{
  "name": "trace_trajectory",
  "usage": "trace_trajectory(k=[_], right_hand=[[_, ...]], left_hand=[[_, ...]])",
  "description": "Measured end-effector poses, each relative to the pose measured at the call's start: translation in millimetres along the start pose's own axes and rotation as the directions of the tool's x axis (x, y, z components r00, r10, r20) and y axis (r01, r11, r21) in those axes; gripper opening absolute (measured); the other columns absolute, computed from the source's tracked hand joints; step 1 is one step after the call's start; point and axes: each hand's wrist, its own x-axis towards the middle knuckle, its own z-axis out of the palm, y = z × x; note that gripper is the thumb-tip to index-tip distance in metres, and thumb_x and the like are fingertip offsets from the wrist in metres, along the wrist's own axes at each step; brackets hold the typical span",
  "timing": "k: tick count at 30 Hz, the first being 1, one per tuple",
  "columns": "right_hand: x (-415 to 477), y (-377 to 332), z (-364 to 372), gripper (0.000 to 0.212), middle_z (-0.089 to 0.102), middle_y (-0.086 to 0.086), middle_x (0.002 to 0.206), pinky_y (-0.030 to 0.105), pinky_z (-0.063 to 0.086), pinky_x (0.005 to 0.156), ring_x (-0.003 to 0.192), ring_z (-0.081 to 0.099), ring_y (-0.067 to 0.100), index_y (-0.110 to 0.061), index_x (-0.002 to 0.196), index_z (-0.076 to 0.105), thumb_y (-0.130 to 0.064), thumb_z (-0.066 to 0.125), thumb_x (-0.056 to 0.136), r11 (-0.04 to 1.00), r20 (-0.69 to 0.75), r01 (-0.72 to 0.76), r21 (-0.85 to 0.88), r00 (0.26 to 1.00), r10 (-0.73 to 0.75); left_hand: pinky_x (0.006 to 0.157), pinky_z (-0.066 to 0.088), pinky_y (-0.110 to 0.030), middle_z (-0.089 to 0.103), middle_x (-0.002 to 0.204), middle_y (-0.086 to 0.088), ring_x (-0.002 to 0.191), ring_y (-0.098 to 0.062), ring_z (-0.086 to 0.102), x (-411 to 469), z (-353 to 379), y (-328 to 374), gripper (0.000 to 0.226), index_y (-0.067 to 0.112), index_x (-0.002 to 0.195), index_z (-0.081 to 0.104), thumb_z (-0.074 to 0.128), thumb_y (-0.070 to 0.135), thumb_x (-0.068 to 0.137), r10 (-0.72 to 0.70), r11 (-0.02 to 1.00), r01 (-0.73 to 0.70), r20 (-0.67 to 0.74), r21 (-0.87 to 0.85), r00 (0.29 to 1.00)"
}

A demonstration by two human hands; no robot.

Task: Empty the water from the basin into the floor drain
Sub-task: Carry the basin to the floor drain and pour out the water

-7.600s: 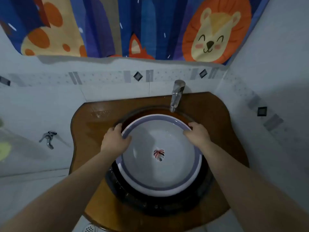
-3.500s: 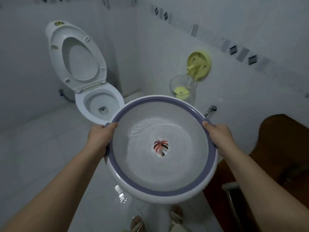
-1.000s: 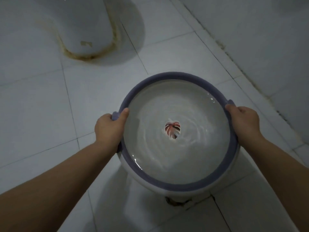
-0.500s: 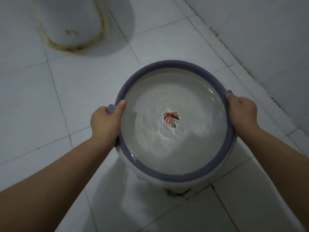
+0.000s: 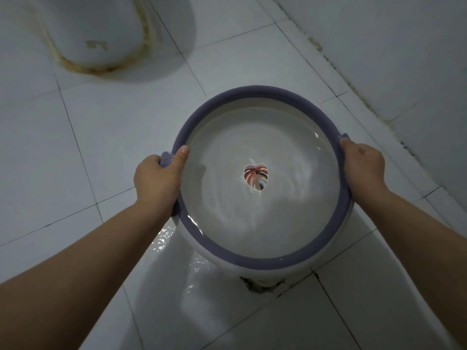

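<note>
Two hands hold the basin [image 5: 260,253] by its purple rim; the left hand [image 5: 156,181] and right hand [image 5: 362,168] each wrap tight on opposite sides to tip it toward the person; water [image 5: 177,251] spills over the near edge, just above the cracked floor drain [image 5: 261,286].

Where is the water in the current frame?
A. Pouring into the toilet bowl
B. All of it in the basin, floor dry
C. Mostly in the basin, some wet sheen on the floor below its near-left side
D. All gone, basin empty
C: the basin, held by the left hand and right hand, holds rippling water, and a glistening wet patch shows on the tiled floor.
</note>
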Motion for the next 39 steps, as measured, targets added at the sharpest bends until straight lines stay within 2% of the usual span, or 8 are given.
trace_trajectory(k=[7,10,15,21,30,33,37,39], right_hand=[[-3,1,-3,0.05,0.036,0.001,0.049,0.028,0.025,0.043,0.044,0.033,0.015,-0.018,0.048,0.034,-0.047,0.048,0.085,1.0,0.006,-0.015,-0.012,1.0,0.015],[-4,4,-4,0.05,0.035,0.001,0.049,0.028,0.025,0.043,0.044,0.033,0.014,-0.019,0.048,0.033,-0.048,0.049,0.084,1.0,0.009,-0.024,0.0,1.0,0.024],[-3,6,-6,0.05,0.038,0.001,0.05,0.028,0.028,0.045,0.046,0.035,0.016,-0.017,0.048,0.036,-0.048,0.048,0.085,0.999,-0.003,-0.033,0.006,0.999,0.033],[-2,8,-10,0.049,0.038,0.002,0.051,0.03,0.03,0.049,0.048,0.037,0.017,-0.017,0.049,0.036,-0.049,0.048,0.084,0.999,0.001,-0.036,0.026,0.999,0.036],[-1,8,-11,0.049,0.037,0.001,0.05,0.029,0.029,0.047,0.046,0.036,0.016,-0.018,0.047,0.036,-0.049,0.049,0.083,0.998,-0.018,-0.049,0.036,0.999,0.05],[-1,9,-12,0.048,0.039,0.001,0.051,0.029,0.03,0.048,0.048,0.038,0.016,-0.017,0.049,0.038,-0.048,0.048,0.084,0.998,-0.01,-0.05,0.035,0.999,0.051],[-3,12,-12,0.047,0.041,0.002,0.053,0.03,0.032,0.05,0.05,0.04,0.017,-0.017,0.05,0.039,-0.05,0.049,0.083,0.997,-0.003,-0.058,0.053,0.998,0.058],[-3,13,-12,0.047,0.042,0.004,0.054,0.03,0.033,0.051,0.053,0.042,0.019,-0.015,0.051,0.041,-0.049,0.049,0.083,0.996,-0.004,-0.064,0.065,0.998,0.064]], left_hand=[[0.076,0.052,-0.043,0.055,0.069,-0.008,0.074,-0.027,0.058,-4,1,1,0.043,0.009,0.071,0.052,0.058,0.05,0.081,0.015,1.0,-0.015,0.014,0.025,1.0],[0.067,0.046,-0.038,0.048,0.062,-0.005,0.066,-0.024,0.052,-4,1,1,0.043,0.014,0.062,0.045,0.059,0.05,0.081,0.029,0.999,-0.029,0.005,0.02,1.0],[0.064,0.042,-0.034,0.045,0.058,-0.002,0.058,-0.018,0.046,-5,4,1,0.043,0.017,0.058,0.042,0.059,0.049,0.081,0.032,0.999,-0.033,0.006,0.029,0.999],[0.076,0.051,-0.044,0.051,0.065,-0.006,0.072,-0.028,0.055,-6,5,3,0.043,0.013,0.064,0.047,0.057,0.052,0.081,0.036,0.998,-0.038,0.023,0.057,0.999],[0.076,0.051,-0.045,0.053,0.066,-0.009,0.073,-0.03,0.056,-11,6,7,0.043,0.015,0.061,0.044,0.058,0.051,0.081,0.053,0.997,-0.053,0.013,0.051,0.999],[0.081,0.053,-0.052,0.057,0.075,-0.016,0.08,-0.036,0.061,-11,6,8,0.043,0.013,0.064,0.047,0.058,0.051,0.081,0.057,0.997,-0.058,0.012,0.055,0.998],[0.078,0.051,-0.05,0.054,0.071,-0.012,0.072,-0.029,0.055,-12,5,7,0.042,0.012,0.065,0.046,0.058,0.048,0.082,0.071,0.997,-0.072,0.015,0.026,0.997],[0.079,0.051,-0.051,0.058,0.077,-0.019,0.075,-0.032,0.057,-12,5,7,0.043,0.007,0.073,0.051,0.058,0.048,0.082,0.078,0.996,-0.078,0.013,0.036,0.997]])
